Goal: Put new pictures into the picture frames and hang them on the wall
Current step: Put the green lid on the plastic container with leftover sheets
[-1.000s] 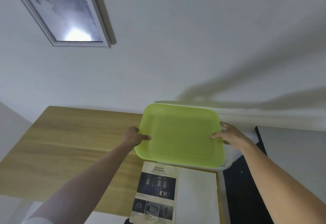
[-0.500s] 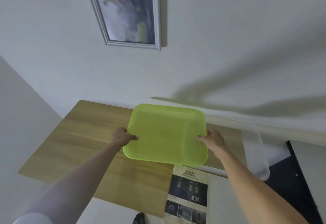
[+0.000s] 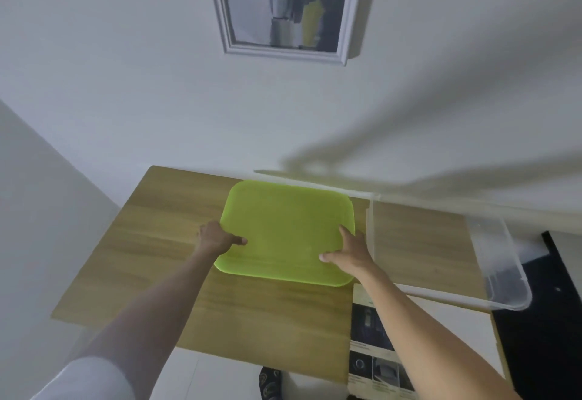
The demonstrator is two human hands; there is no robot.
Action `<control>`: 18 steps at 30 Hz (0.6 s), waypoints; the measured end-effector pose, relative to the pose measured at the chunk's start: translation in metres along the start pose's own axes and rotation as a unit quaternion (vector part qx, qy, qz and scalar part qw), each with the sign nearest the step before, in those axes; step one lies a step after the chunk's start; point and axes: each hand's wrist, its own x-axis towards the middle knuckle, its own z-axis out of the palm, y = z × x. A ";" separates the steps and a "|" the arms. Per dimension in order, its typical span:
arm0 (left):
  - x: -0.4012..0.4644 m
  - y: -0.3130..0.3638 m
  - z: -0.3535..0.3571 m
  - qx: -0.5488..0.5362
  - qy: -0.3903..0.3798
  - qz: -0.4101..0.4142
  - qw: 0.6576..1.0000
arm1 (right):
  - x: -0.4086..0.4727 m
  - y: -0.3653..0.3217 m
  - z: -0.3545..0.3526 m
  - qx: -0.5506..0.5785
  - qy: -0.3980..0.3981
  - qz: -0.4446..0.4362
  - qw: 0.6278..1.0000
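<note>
A framed picture [image 3: 288,5] with a white moulded frame hangs on the wall above the wooden table [image 3: 151,261]. Low over the tabletop is a translucent lime-green lid [image 3: 286,229], lying flat between my hands. My left hand [image 3: 217,237] grips its left edge, thumb on top. My right hand [image 3: 351,250] rests on its right edge, with the thumb and one finger spread straight on the lid's upper face. A printed safety sheet [image 3: 370,349] lies on the table's near right part, partly under my right forearm.
A clear plastic bin [image 3: 500,258] stands on the table right of the lid, its near rim running under my right arm. Beyond the table's right end is a dark surface [image 3: 541,336]. A dark patterned object [image 3: 271,382] sits below the front edge.
The lid has travelled left, off the clear bin, and down toward the tabletop. My view swung left, bringing the wall picture to the centre. My right hand's fingers have spread on the lid.
</note>
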 end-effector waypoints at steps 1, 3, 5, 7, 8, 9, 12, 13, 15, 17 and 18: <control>0.004 -0.002 0.002 0.006 0.000 0.000 1.000 | 0.003 0.001 0.005 0.001 0.001 0.006 1.000; 0.010 -0.006 0.007 0.018 -0.007 0.000 1.000 | 0.008 0.003 0.013 0.001 0.005 0.015 1.000; 0.012 -0.008 0.012 0.035 -0.015 0.001 0.999 | 0.014 0.005 0.017 -0.006 0.012 0.025 1.000; 0.011 -0.010 0.015 0.047 -0.019 0.005 0.999 | 0.019 0.006 0.020 -0.017 0.018 0.030 0.999; 0.009 -0.009 0.016 0.057 -0.021 0.006 0.998 | 0.020 0.006 0.022 -0.023 0.020 0.031 0.999; 0.009 -0.009 0.018 0.068 -0.021 0.007 0.997 | 0.022 0.006 0.024 -0.029 0.024 0.034 0.999; 0.009 -0.009 0.021 0.096 -0.016 0.007 0.995 | 0.022 0.007 0.033 -0.049 0.040 0.039 0.997; 0.009 -0.010 0.022 0.101 -0.015 0.008 0.995 | 0.021 0.007 0.035 -0.049 0.045 0.040 0.997; 0.009 -0.010 0.022 0.102 -0.015 0.008 0.995 | 0.020 0.007 0.037 -0.049 0.048 0.037 0.997; 0.005 -0.008 0.022 0.111 -0.006 0.017 0.994 | 0.017 0.008 0.036 -0.061 0.054 0.019 0.996; 0.002 -0.007 0.023 0.119 0.008 0.028 0.992 | 0.015 0.009 0.036 -0.069 0.062 0.002 0.996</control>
